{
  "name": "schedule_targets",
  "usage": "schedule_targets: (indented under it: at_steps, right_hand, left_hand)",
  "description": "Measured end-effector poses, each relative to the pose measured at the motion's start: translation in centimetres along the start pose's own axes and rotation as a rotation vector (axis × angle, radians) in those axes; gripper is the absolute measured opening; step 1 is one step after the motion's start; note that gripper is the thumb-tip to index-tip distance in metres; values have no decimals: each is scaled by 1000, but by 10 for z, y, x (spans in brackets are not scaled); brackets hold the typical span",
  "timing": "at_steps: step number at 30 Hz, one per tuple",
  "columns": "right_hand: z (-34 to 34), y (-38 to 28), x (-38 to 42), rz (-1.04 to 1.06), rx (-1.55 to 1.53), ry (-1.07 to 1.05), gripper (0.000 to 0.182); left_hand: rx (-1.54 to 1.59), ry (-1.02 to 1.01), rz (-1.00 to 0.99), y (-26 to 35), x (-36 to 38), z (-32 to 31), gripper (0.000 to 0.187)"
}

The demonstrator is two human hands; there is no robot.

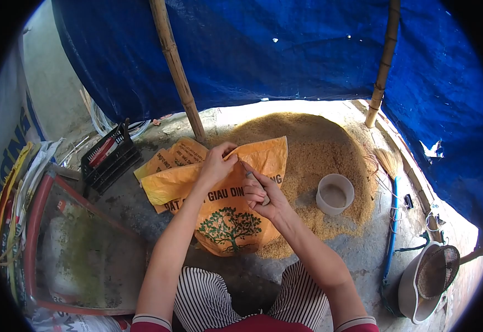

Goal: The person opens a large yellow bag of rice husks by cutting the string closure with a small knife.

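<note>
An orange printed sack point(230, 216) with a green tree on it stands in front of my knees, its top edge spread wide. My left hand point(218, 167) is closed on the sack's upper edge near its middle, fingertips pinching the material. Wrapped round the pale handle of a small thin-bladed tool point(265, 200) is my right hand point(265, 192). The tool's narrow dark tip points up to the sack's edge, right beside my left fingertips. The fingers cover most of the tool, so its exact kind is hidden.
Behind the sack spreads a heap of yellow-brown grain or husks point(330, 144), with a white tub point(335, 195) in it. More orange sacks point(183, 152) lie behind. A red-framed panel point(92, 249) and black crate point(108, 155) stand left; a broom point(392, 177) and basin point(410, 290) right.
</note>
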State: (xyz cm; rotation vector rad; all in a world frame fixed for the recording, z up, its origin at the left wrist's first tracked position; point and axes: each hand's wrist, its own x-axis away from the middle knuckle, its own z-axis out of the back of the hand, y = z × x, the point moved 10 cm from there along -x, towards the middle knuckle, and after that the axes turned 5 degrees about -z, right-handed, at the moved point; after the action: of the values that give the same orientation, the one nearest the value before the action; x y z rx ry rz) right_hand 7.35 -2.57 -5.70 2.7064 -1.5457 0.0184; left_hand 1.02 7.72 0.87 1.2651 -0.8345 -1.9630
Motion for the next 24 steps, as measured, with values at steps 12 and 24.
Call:
schedule_targets:
  at_steps: [12,24]
  right_hand:
    - [8,-20,8,327,1017,408,43]
    - [-1,-4,6,81,238,134,36]
  left_hand:
    - [-96,-279,97,-16,-4,-12,27]
    - [-240,-11,22,-15,1,-1,33]
